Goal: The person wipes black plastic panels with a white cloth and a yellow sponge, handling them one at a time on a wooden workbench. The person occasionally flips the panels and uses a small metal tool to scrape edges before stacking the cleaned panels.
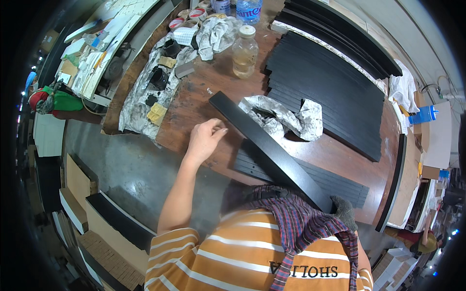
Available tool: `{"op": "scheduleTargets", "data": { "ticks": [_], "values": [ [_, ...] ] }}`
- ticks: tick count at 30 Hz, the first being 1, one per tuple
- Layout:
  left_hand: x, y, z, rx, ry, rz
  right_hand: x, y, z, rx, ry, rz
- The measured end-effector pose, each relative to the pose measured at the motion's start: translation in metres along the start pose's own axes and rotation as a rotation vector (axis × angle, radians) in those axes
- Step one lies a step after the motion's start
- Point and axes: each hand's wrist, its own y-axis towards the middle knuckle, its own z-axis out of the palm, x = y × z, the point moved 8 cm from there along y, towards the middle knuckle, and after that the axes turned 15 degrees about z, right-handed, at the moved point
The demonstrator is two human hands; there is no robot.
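Our bare left hand (pixel 205 138), fingers loosely curled and holding nothing, rests near the table's (pixel 340 150) left edge, touching the long black board (pixel 269 148); our gloved right hand (pixel 343 209) grips that board's near end.

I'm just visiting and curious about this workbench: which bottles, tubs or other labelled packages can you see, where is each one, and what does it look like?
Clear bottle: mid bench beside the black boards, white cap, yellowish liquid.
Water bottle: far edge of bench, clear plastic, blue label.
Round tubs: far left of bench, white lids with red rims.
Blue bottle: right of bench, lying down, white cap.
No screens or signs show.
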Motion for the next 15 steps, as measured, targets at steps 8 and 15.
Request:
{"op": "scheduleTargets", "data": {
  "ticks": [8,15],
  "values": [
    [0.034,-0.034,-0.004,-0.134,0.681,0.020,0.026,0.025,-0.001,0.259,0.069,0.255],
    [0.039,-0.035,-0.005,-0.103,0.785,0.083,0.014,0.020,0.009,0.409,0.122,0.237]
  ]
}}
